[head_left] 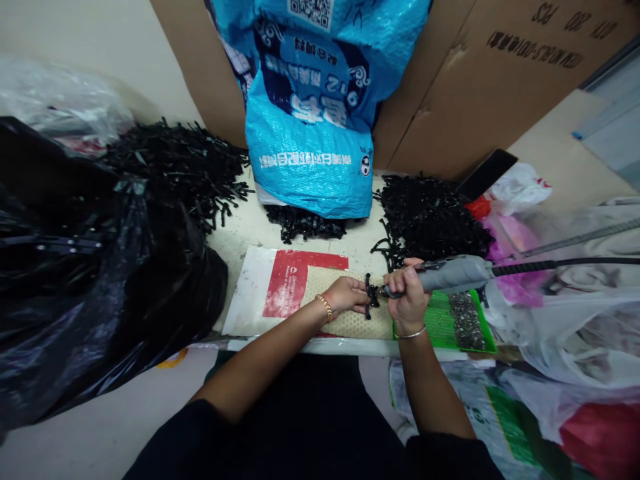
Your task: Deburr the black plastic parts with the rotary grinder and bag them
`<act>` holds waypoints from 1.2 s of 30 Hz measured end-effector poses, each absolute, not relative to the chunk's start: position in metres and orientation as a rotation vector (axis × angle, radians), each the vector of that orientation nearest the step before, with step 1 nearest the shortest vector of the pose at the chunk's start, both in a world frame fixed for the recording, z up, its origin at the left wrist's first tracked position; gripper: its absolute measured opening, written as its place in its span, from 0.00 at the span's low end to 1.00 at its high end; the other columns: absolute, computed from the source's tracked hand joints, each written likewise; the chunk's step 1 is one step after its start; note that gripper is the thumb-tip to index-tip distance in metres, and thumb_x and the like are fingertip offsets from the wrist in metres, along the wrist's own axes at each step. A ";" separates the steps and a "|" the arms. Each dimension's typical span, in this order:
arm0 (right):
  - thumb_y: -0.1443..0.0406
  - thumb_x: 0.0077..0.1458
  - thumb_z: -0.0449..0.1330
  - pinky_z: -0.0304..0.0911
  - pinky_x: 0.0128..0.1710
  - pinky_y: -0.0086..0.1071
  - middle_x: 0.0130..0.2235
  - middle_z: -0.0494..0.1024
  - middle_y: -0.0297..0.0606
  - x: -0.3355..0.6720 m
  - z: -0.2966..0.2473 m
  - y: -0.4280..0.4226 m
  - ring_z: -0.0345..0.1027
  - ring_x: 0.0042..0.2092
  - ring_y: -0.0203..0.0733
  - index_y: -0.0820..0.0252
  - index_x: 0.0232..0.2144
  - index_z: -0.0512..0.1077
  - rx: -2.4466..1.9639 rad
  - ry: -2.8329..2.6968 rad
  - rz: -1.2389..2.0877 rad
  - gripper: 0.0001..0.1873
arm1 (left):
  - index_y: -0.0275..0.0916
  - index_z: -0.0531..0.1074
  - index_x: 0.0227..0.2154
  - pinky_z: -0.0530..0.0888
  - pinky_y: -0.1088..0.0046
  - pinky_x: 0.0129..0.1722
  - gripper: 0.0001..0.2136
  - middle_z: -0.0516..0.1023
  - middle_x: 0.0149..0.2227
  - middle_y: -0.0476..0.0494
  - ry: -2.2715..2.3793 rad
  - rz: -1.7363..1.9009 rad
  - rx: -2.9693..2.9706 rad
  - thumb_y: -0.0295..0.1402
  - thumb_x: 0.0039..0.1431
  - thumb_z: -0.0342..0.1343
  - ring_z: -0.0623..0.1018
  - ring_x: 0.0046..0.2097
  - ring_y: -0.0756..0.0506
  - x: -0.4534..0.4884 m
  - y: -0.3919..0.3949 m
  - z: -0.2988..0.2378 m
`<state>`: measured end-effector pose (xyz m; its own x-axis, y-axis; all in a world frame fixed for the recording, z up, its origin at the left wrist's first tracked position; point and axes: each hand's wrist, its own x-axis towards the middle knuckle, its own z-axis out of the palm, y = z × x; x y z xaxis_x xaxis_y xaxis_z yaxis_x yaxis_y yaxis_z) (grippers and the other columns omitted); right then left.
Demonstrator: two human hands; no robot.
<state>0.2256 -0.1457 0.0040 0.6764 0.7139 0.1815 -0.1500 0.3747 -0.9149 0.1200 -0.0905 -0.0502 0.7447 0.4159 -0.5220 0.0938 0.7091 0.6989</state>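
Right grip [407, 293] is wrapped firmly round the nose of a grey driver [455, 272], which lies almost level and points left. Left grip [349, 295] is pinched nearly closed, thumb and fingers holding a small black part [371, 297] just ahead of the driver's tip. Whether the tip actually touches the part is hard to make out at this size. A gold bracelet [325, 308] circles the left wrist and a thin bangle [412, 333] the right.

Beneath the left grip and the part lies a sheet [285, 287], red, white and honeycomb-patterned, near the front edge of the tabletop [235, 230]. Just right of it, partly hidden by the right grip, sits a green tray [488, 331] with small metal pieces [466, 320] heaped at its right end. A black cord [575, 263] runs from the driver's back end off to the right.

Farther back are three heaps of black parts: a left heap [175, 163], a middle heap [310, 223] partly under a blue bag [315, 160], and a right heap [425, 213]. Cardboard [500, 80] stands behind them. A large black bag [165, 293] fills the left side; a pink bag [515, 243] lies beyond the right heap.
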 end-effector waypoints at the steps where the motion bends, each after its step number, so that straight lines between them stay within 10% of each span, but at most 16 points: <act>1: 0.55 0.50 0.64 0.55 0.22 0.28 0.16 0.54 0.19 0.226 0.004 -0.146 0.49 0.17 0.29 0.54 0.34 0.66 -1.049 -0.635 0.604 0.14 | 0.30 0.77 0.32 0.77 0.77 0.30 0.09 0.80 0.28 0.42 0.725 0.195 0.778 0.19 0.45 0.64 0.78 0.28 0.51 0.120 -0.090 -0.050; 36: 0.58 0.51 0.64 0.56 0.22 0.27 0.16 0.56 0.20 0.224 0.003 -0.148 0.50 0.17 0.28 0.56 0.34 0.67 -1.018 -0.673 0.602 0.12 | 0.30 0.77 0.33 0.76 0.76 0.31 0.10 0.80 0.29 0.41 0.712 0.184 0.793 0.21 0.43 0.66 0.79 0.29 0.50 0.121 -0.091 -0.051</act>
